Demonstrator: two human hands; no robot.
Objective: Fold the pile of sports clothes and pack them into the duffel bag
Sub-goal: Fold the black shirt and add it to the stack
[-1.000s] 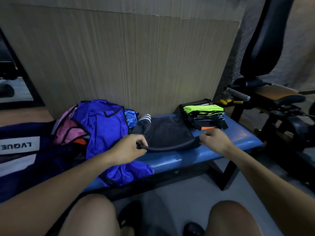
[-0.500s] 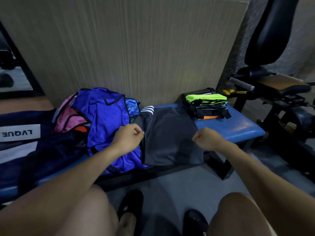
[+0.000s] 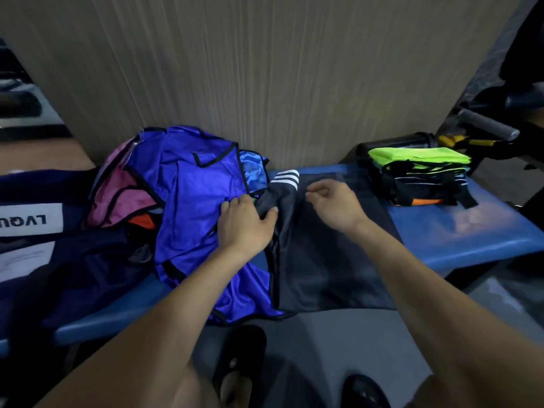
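A dark grey shirt with white sleeve stripes [image 3: 323, 254] lies spread flat on the blue bench [image 3: 459, 234], its lower edge hanging over the front. My left hand [image 3: 244, 225] pinches a fold of its left sleeve at the border with the blue jersey [image 3: 191, 195]. My right hand [image 3: 335, 207] hovers over the shirt's upper middle with fingers loosely curled and nothing in them. The unfolded pile, blue on top with pink cloth [image 3: 123, 195] beside it, sits left of the shirt. The navy duffel bag [image 3: 73, 260] with a white label lies at the far left.
A stack of folded clothes with a neon green one on top [image 3: 418, 160] sits at the bench's right end, a black bottle [image 3: 412, 139] behind it. A gym machine [image 3: 485, 128] stands to the right. A panelled wall backs the bench. My feet in black slippers [image 3: 241, 357] are below.
The dark shirt, held bunched by its hem a second ago, now lies spread flat. Both hands let go of the hem and moved up to the shirt's sleeve and top.
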